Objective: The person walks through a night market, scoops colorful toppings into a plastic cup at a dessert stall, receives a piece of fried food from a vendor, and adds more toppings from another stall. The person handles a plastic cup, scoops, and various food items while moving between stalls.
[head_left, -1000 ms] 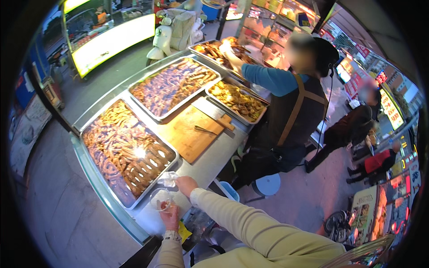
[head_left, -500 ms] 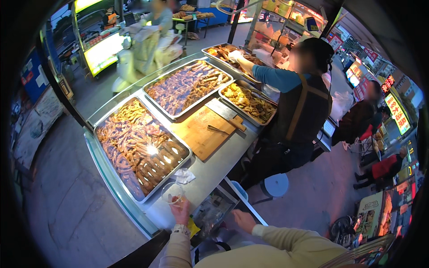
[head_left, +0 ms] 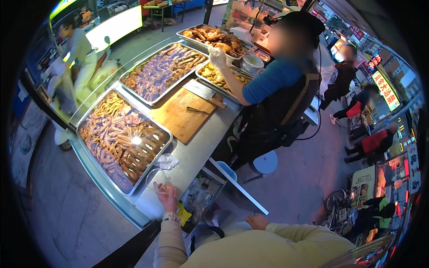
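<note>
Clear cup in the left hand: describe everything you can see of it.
The clear cup is colourless and see-through, with a round rim, and looks like thin plastic. The left hand grips it from the near side, fingers around its lower part. It appears beside the near edge of the metal tray of brown food, close to a crumpled white piece. Its contents, and whether it touches the tray, cannot be told.

A pale-yellow long-sleeved top (head_left: pixel 263 251) is worn with a bracelet (head_left: pixel 171 216).
</note>
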`<action>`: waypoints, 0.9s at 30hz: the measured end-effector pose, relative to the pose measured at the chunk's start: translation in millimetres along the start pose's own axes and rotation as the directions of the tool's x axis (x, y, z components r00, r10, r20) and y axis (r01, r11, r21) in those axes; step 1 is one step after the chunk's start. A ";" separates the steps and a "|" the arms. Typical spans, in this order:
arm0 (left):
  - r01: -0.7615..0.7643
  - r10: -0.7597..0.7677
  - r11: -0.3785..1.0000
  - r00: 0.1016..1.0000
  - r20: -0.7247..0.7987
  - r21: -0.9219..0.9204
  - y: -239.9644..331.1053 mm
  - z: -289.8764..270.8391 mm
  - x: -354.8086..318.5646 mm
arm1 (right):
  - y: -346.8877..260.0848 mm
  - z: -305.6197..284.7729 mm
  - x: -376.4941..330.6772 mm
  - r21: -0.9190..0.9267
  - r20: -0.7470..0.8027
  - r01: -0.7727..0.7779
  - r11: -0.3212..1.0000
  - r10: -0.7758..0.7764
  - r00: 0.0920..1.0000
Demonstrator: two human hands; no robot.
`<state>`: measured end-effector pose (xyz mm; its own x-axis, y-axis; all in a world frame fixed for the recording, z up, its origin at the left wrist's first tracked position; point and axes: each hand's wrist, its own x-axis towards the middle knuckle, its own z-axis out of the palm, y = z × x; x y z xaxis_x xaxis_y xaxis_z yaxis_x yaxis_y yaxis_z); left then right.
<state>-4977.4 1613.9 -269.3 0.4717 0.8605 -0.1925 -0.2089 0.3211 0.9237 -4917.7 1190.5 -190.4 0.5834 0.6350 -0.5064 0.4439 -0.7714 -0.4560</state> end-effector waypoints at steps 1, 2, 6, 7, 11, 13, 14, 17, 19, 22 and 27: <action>-0.014 0.014 1.000 1.000 0.011 0.007 -1.7 -1.0 0.5 | 0.9 3.0 0.0 -0.005 0.013 -0.024 1.000 0.024 1.000; -0.028 0.028 1.000 0.999 0.021 0.013 -2.9 -2.6 2.0 | 1.4 6.2 0.1 -0.011 0.026 -0.048 0.999 0.048 0.999; -0.051 0.050 0.998 0.998 0.029 0.027 -14.0 -9.3 5.8 | -4.5 7.5 4.6 -0.081 0.191 -0.210 0.974 0.222 0.956; -0.049 0.048 0.999 0.998 0.032 0.023 -15.7 -11.0 6.4 | -2.9 10.9 3.7 -0.091 0.212 -0.234 0.968 0.249 0.945; -0.052 0.049 0.997 0.997 0.061 0.058 -26.2 -24.1 12.9 | 10.2 17.9 -4.4 -0.070 0.186 -0.184 0.980 0.194 0.963; -0.060 0.055 0.995 0.996 0.070 0.075 -36.6 -32.1 16.9 | 25.0 21.2 -9.0 -0.067 0.156 -0.143 0.987 0.152 0.976; -0.060 0.055 0.996 0.996 0.077 0.073 -38.4 -31.6 17.7 | 40.0 32.9 -10.1 -0.076 0.160 -0.159 0.984 0.170 0.972; -0.070 0.063 0.993 0.995 0.071 0.092 -30.4 -23.6 14.1 | 58.6 44.1 -20.0 -0.088 0.140 -0.171 0.981 0.182 0.973; -0.040 0.035 0.997 0.996 0.078 0.069 -27.2 -19.9 13.6 | 61.8 43.4 -23.8 -0.120 0.159 -0.209 0.970 0.227 0.961; 0.016 -0.018 1.000 0.995 0.098 0.014 -29.2 -28.1 17.7 | 59.2 35.9 -28.5 -0.171 0.201 -0.306 0.936 0.337 0.920; 0.016 -0.021 0.998 0.996 0.086 0.053 -37.0 -31.0 23.4 | 57.9 33.2 -39.4 -0.218 0.217 -0.338 0.916 0.383 0.898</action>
<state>-4985.1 1634.5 -318.3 0.5476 0.8166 -0.1825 -0.1559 0.3139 0.9366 -4937.5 1122.2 -221.2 0.5464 0.2838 -0.7880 0.3578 -0.9297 -0.0867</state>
